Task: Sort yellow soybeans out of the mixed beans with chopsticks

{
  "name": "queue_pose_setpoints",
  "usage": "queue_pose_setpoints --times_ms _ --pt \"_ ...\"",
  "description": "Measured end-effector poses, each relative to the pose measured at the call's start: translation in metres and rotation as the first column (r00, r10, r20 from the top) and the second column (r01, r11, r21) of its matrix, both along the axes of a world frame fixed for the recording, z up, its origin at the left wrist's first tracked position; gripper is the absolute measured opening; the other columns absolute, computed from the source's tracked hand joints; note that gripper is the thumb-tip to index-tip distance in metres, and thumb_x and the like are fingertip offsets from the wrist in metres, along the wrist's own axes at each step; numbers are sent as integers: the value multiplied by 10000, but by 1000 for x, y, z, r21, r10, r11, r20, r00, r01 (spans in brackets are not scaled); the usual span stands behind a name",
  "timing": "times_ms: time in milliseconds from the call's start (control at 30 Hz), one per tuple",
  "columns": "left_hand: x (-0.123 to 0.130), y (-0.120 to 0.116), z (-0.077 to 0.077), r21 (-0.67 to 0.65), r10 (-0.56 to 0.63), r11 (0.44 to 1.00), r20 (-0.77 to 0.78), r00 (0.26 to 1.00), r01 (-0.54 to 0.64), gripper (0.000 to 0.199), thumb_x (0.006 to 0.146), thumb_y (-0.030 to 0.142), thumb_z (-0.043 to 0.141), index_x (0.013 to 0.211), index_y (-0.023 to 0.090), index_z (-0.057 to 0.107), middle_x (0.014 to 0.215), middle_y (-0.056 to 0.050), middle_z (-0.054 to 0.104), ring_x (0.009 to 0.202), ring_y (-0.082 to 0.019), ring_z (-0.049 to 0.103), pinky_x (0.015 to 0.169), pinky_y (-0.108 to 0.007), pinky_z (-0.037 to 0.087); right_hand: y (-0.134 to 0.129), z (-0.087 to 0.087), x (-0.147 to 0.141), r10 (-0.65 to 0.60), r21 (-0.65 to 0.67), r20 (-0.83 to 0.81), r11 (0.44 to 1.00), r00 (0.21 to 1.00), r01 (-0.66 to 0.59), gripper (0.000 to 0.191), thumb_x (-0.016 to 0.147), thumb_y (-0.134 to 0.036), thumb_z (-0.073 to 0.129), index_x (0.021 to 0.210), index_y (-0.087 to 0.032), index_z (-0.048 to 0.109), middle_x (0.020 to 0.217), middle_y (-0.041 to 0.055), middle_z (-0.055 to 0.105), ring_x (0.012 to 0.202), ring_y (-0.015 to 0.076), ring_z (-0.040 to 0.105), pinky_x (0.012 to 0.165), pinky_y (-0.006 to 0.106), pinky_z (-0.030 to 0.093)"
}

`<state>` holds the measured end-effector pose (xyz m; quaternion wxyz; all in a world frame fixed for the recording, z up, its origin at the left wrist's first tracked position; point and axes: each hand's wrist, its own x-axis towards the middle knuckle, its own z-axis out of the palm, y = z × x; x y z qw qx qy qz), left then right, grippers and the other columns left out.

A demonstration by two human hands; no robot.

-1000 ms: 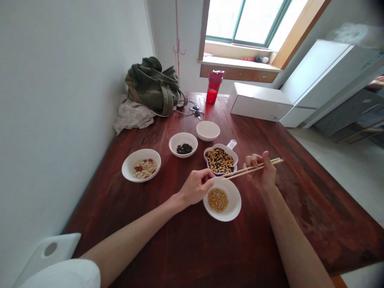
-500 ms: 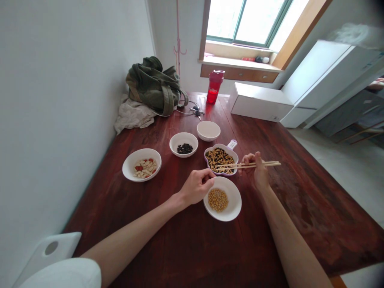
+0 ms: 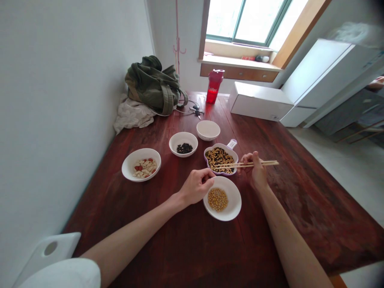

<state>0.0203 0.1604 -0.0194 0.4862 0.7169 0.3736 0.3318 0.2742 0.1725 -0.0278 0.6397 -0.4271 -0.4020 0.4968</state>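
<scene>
My right hand [image 3: 257, 171] is closed around a pair of wooden chopsticks [image 3: 270, 163]. Their tips reach among the mixed yellow and black beans [image 3: 221, 157] in a purple-rimmed, flower-shaped dish [image 3: 232, 144] with a short handle. My left hand [image 3: 196, 186] pinches the upper-left rim of a white bowl [image 3: 234, 205], its thumb and fingers together there. Yellow soybeans [image 3: 218, 199] lie in that bowl, just in front of the dish. Whether the chopstick tips grip a bean is too small to tell.
Beyond stand a white bowl [image 3: 174, 146] of black beans, a plain white bowl [image 3: 208, 130] and a white bowl [image 3: 127, 170] of peeled and red-skinned nuts. Farther back are a green bag [image 3: 150, 84], keys [image 3: 197, 112], a red shaker bottle [image 3: 213, 90] and a white box [image 3: 261, 102].
My right hand and the chopsticks have shifted very slightly left, their tips still in the dish. My left hand stays on the bowl's rim.
</scene>
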Motion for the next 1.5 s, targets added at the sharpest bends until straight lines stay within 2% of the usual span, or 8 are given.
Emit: queue_pose_setpoints --times_ms 433,667,967,1133,1300,1400,1500 --pt "0 0 -1 -2 -11 1000 6 1000 11 196 925 252 580 885 120 719 674 11 592 604 -97 487 564 -225 355 -1 -5 2 -30 52 89 998 996 26 510 943 -609 598 657 -188 623 614 -1 588 468 127 604 425 241 481" --pt "1 0 0 -8 -12 1000 14 1000 12 188 911 240 585 877 115 720 673 8 600 606 -98 494 564 -218 358 -5 1 -4 -61 127 161 991 985 41 557 971 -625 538 634 -187 608 604 9 598 492 132 617 476 252 512" --pt "0 0 0 -3 -9 1000 8 1000 9 190 914 248 590 881 117 724 676 10 601 606 -97 490 565 -220 359 -2 5 3 -85 110 -44 990 995 90 547 935 -623 604 593 -197 578 582 -13 534 453 118 568 389 241 448" --pt "0 0 0 1 -5 1000 9 1000 5 192 915 246 589 884 116 727 669 13 590 599 -94 483 564 -219 353 -5 16 12 75 58 -163 996 984 -66 577 925 -638 603 552 -205 519 537 -25 437 419 107 500 359 234 411" --pt "0 0 0 -3 -7 1000 10 1000 7 198 919 258 592 881 117 725 663 14 583 597 -95 476 556 -217 344 -9 22 11 184 12 -157 983 970 -184 599 922 -678 566 555 -206 520 538 -17 428 413 113 479 341 243 382" --pt "0 0 -1 2 -3 1000 8 1000 3 193 916 253 593 880 119 727 659 13 585 597 -97 480 562 -218 348 -7 20 11 136 25 -158 991 978 -134 599 917 -685 566 555 -210 518 538 -18 432 411 115 484 345 249 396" --pt "0 0 -1 2 -6 1000 5 1000 6 191 916 252 592 881 120 726 665 10 595 599 -99 490 567 -221 353 -4 15 12 25 48 -141 999 990 -18 606 912 -694 568 550 -210 525 535 -21 439 420 121 515 365 257 436"
